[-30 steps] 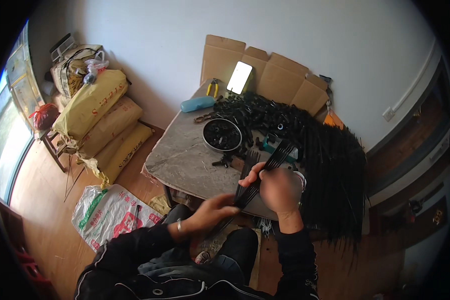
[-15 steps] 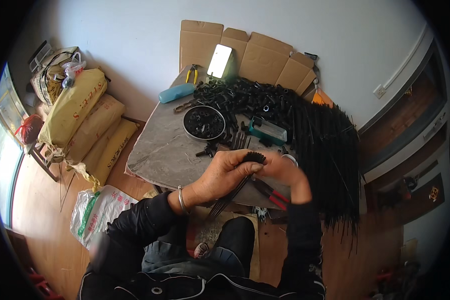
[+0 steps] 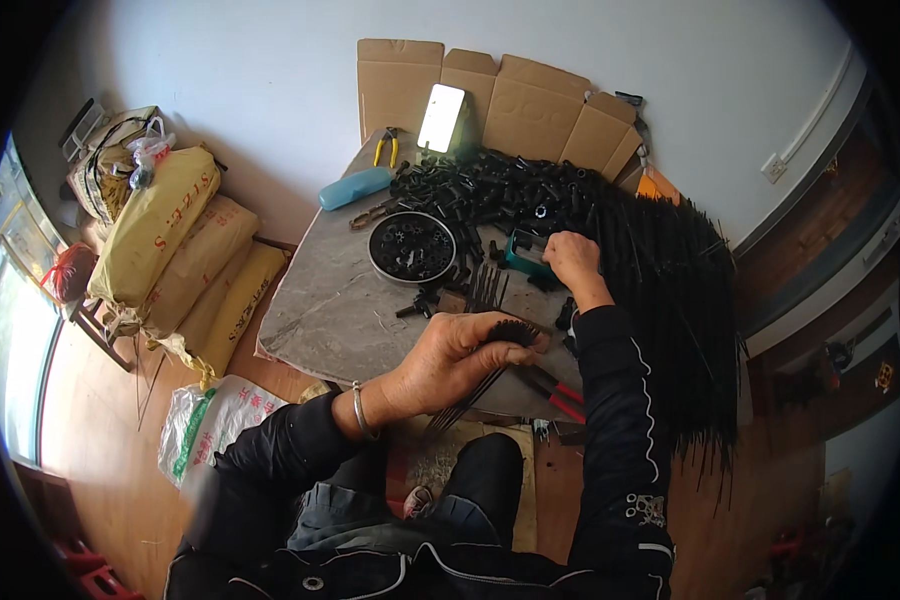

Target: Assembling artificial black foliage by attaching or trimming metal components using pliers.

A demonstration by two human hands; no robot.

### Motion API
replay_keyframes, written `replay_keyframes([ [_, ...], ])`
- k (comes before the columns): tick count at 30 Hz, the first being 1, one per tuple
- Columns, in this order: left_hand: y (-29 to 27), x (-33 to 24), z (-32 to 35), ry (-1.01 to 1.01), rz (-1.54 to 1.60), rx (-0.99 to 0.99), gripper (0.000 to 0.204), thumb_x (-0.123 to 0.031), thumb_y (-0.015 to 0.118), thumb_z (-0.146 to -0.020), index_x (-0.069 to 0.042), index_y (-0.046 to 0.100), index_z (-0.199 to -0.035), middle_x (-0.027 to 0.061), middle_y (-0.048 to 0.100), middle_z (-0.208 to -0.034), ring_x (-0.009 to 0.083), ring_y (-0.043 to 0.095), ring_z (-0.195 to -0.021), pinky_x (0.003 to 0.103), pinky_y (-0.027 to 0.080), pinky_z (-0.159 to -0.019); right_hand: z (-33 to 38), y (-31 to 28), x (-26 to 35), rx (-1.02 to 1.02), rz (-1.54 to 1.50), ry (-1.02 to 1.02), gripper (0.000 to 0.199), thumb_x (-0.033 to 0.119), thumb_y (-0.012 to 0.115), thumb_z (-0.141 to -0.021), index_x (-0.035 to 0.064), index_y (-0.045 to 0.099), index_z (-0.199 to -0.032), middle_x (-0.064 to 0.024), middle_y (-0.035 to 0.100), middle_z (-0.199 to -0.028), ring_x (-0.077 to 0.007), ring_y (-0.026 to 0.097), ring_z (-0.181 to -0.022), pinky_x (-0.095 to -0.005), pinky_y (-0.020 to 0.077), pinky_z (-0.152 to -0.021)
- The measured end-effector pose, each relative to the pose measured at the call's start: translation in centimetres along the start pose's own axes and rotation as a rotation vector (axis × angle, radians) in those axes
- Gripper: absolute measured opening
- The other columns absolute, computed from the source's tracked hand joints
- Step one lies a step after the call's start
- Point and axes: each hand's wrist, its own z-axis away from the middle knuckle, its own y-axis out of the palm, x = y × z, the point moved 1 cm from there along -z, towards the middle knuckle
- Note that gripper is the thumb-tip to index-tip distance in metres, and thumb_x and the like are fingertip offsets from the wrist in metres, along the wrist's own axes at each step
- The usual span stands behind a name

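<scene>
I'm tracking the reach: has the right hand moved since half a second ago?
Yes; the right hand moved toward the cardboard, away from the left hand, to the teal box.

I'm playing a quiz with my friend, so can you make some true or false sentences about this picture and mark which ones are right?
1. The left hand grips a bundle of thin black rods. True.
2. The right hand is on the stacked sacks. False: its fingers are at the green box.
3. The round bowl has black pieces in it. True.
4. The blue case lies on the floor. False: it is on the table.
5. Brown cardboard stands behind the bright white panel. True.
</scene>
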Motion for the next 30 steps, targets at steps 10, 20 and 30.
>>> replay_keyframes([
  [10, 0.1, 0.8, 0.7, -0.016, 0.024, -0.089, 0.021, -0.010, 0.058, -0.095, 0.002, 0.063, -0.112, 0.0075, 0.072, -0.097, 0.0095, 0.064, -0.094, 0.025, 0.051, -0.083, 11.1, -12.0, 5.2, -0.303, -1.147, -0.057, 0.007, 0.002, 0.059, -0.087, 0.0007, 0.065, -0.089, -0.0018, 0.059, -0.073, -0.0067, 0.053, -0.065, -0.0218, 0.0434, -0.060],
  [20, 1.0, 0.3, 0.2, -0.059, 0.057, -0.041, 0.019, -0.007, 0.055, -0.096, 0.001, 0.062, -0.111, 0.0074, 0.069, -0.103, 0.0128, 0.062, -0.101, 0.028, 0.049, -0.091, 20.2, -16.5, 8.4, -0.443, -0.776, -0.421, 0.022, -0.011, 0.062, -0.077, 0.0020, 0.067, -0.095, -0.0024, 0.054, -0.073, -0.0068, 0.047, -0.059, -0.0219, 0.0401, -0.052],
  [30, 0.8, 0.3, 0.4, -0.059, 0.042, -0.043, 0.018, -0.007, 0.055, -0.096, 0.002, 0.061, -0.111, 0.0074, 0.069, -0.101, 0.0124, 0.062, -0.099, 0.028, 0.049, -0.091, 19.8, -16.1, 8.9, -0.439, -0.819, -0.418, 0.023, -0.010, 0.061, -0.078, 0.0013, 0.068, -0.097, -0.0019, 0.054, -0.073, -0.0062, 0.047, -0.058, -0.0210, 0.0390, -0.051],
])
